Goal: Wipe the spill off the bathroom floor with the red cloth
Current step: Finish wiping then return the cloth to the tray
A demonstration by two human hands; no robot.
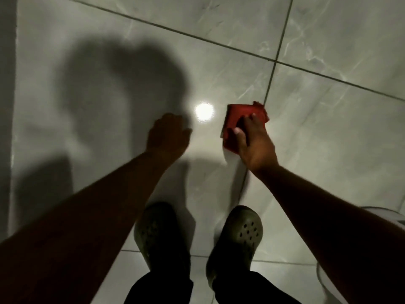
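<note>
A folded red cloth (240, 116) lies flat on the glossy grey marble floor tile (109, 95), next to a dark grout line. My right hand (254, 143) presses down on the cloth's near edge, fingers spread over it. My left hand (167, 137) is stretched out low over the floor to the left, in shadow, fingers together and holding nothing. A bright round reflection of a lamp (204, 111) shines on the tile between the two hands. I cannot make out the spill itself on the shiny floor.
My two feet in green perforated clogs (238, 235) stand just below the hands. A white rounded object (392, 216) shows at the right edge behind my forearm. A darker strip (6, 106) runs along the left edge.
</note>
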